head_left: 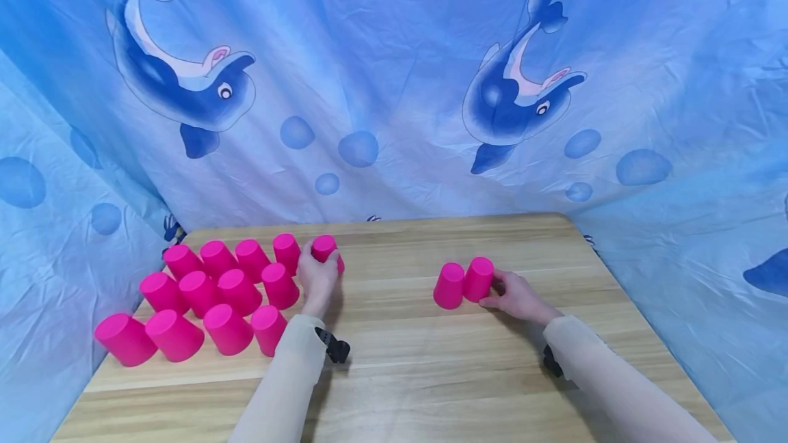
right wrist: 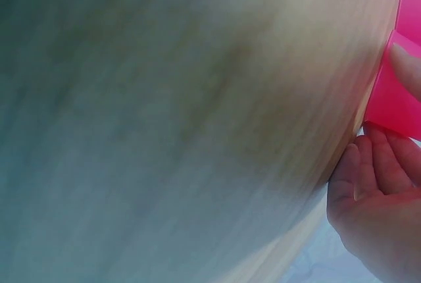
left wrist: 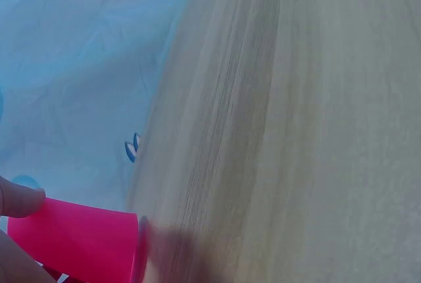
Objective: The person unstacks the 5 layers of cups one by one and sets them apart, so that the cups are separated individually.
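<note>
Many pink cups stand upside down on a wooden table. My left hand grips one pink cup at the right end of the cluster's back row; in the left wrist view that cup shows with a fingertip on it. Two more cups stand side by side right of centre. My right hand holds the right one, which touches the left one. In the right wrist view the thumb lies on this cup and the fingers curl below it.
Several upside-down pink cups fill the table's left part in rows, reaching its left edge. A blue dolphin-print cloth hangs behind and at both sides. Bare wood lies between the two groups and along the front.
</note>
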